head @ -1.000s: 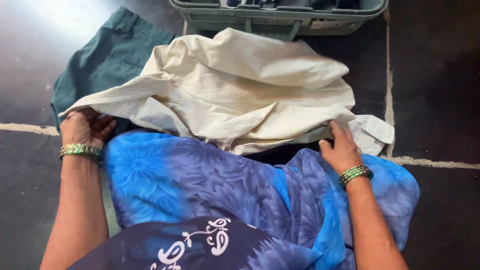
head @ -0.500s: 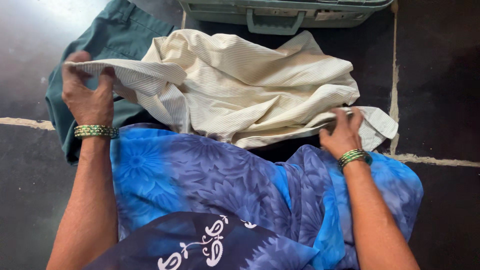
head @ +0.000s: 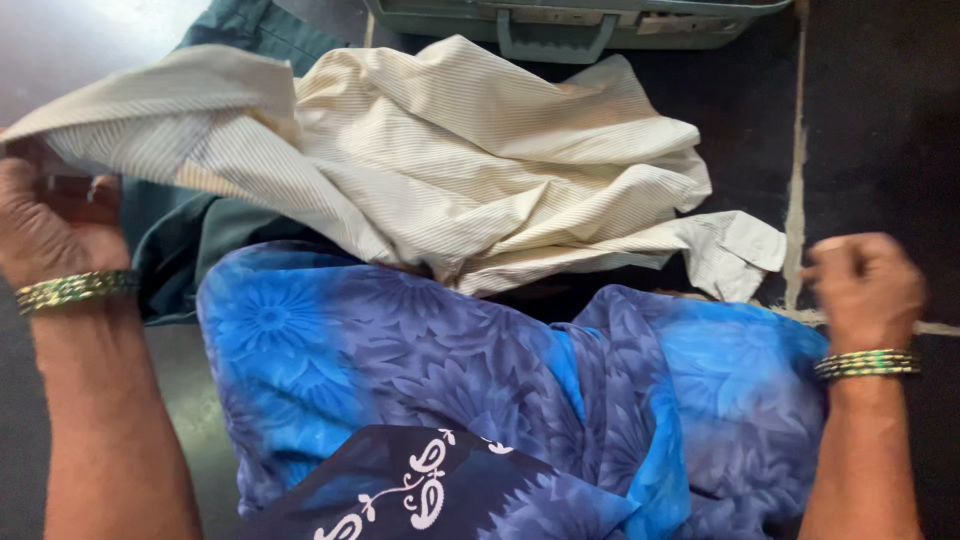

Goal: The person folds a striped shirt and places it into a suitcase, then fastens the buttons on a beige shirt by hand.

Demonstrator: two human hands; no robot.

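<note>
Head view: the left hand (head: 50,225) gripped one end of a cream striped shirt (head: 480,170) and had drawn it out wider to the left than half a second before. The rest of the shirt lay crumpled on the dark floor (head: 880,120) between the two hands. The right hand (head: 865,290), clenched and blurred, had let go of the shirt's lower edge and moved off to the right, clear of the cloth. A green garment (head: 190,240) lay beneath the shirt by the left hand; a grey-green case (head: 560,25) sat beyond.
</note>
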